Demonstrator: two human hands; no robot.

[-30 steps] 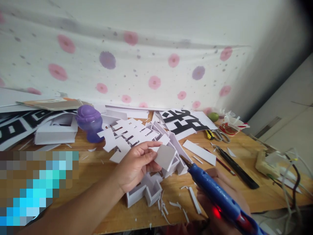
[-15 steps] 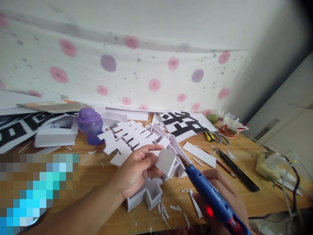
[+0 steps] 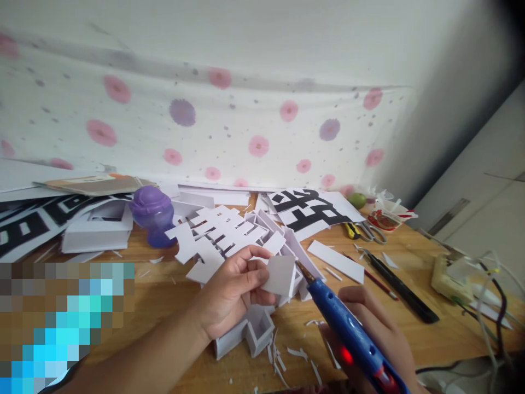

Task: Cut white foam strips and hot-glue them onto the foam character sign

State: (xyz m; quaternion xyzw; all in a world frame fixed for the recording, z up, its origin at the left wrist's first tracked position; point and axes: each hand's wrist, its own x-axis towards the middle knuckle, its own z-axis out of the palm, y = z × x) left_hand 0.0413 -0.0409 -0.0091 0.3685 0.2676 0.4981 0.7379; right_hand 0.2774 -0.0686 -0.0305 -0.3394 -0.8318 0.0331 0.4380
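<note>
My left hand (image 3: 240, 284) pinches a small square piece of white foam board (image 3: 279, 276) between thumb and fingers, holding it up over the table. My right hand (image 3: 369, 328) is wrapped round a blue, pen-shaped hot glue gun (image 3: 348, 323) with a glowing red light. Its brown metal tip is at the right edge of the foam board piece; whether they touch I cannot tell. Behind my left hand lies a white cut-out foam board character (image 3: 223, 227) with thin upright walls. A small angular foam board shape (image 3: 258, 331) sits below my left hand.
A purple bottle (image 3: 153, 216) stands at the left, near a white box-like form (image 3: 98, 232). Printed sheets (image 3: 311, 210), scissors (image 3: 373, 232), a black-handled cutter (image 3: 402, 284), a red pencil (image 3: 377, 279) and a power strip (image 3: 447, 279) lie rightward. White scraps (image 3: 297, 353) litter the front.
The foam board piece has turned slightly in my left hand. The glue gun's tip stays by its right edge, shifted slightly left. The view has tilted a little.
</note>
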